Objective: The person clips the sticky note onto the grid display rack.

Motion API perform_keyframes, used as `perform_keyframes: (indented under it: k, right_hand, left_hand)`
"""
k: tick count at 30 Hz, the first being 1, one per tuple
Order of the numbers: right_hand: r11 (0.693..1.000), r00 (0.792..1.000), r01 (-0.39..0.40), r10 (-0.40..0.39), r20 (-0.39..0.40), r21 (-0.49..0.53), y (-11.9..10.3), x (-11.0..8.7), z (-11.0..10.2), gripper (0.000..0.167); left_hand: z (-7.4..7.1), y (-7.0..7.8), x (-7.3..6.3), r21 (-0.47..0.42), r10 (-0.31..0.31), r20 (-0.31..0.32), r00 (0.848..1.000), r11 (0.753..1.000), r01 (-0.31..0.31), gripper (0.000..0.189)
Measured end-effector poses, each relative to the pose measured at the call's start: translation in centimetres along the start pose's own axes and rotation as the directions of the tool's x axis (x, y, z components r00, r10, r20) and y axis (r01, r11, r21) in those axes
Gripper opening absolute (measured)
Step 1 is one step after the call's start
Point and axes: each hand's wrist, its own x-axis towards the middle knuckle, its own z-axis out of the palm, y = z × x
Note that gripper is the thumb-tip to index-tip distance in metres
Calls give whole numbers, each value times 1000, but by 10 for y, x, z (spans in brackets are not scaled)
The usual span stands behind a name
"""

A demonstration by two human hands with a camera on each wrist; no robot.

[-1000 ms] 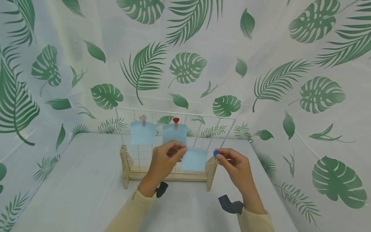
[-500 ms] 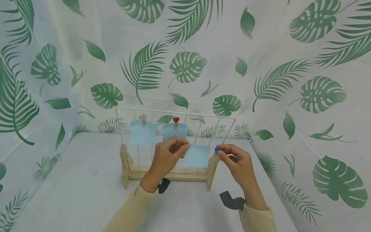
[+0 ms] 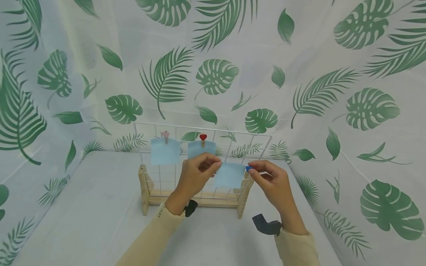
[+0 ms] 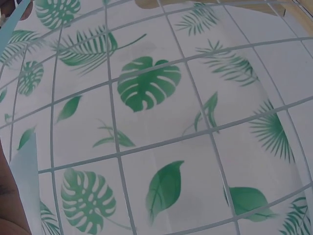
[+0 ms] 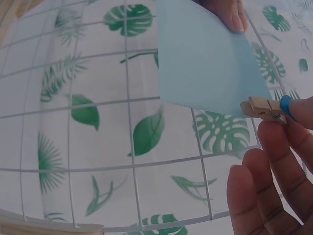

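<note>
My left hand (image 3: 196, 173) pinches the top left corner of a light blue paper square (image 3: 229, 175) in front of a white wire grid rack (image 5: 132, 105). Between thumb and fingers, my right hand (image 3: 273, 183) holds a small wooden clothespin (image 5: 261, 107) with a blue ornament. In the right wrist view the clothespin's tip lies at the paper's edge; whether it bites the paper I cannot tell. At the left wrist view's edge, only part of the hand (image 4: 9, 205) and a strip of paper (image 4: 27, 186) show.
Two blue papers hang on the grid, one (image 3: 165, 152) under a pink-topped clothespin (image 3: 166, 136), another (image 3: 201, 148) under a red heart clothespin (image 3: 203, 138). The rack's wooden base (image 3: 193, 202) stands on a white-covered table (image 3: 100, 207). Leaf-print cloth (image 3: 253, 74) surrounds it.
My left hand has carried the paper up and to the right. The right hand has risen with the clothespin, and the gap between clothespin and paper has narrowed.
</note>
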Motion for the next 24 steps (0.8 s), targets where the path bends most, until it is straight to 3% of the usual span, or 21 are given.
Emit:
perform_keyframes:
  k: [14,24]
  right_hand:
    - [997,998,60,-59,26,-53,2,10,-4,14]
    - [995,999,43,-41,31,-87,-1,19,-7,14]
  left_hand:
    - [3,-3,7,15,4,11,1000,1000,-4,6]
    - [6,-3,11,-22,-14,26,1000,1000,15,8]
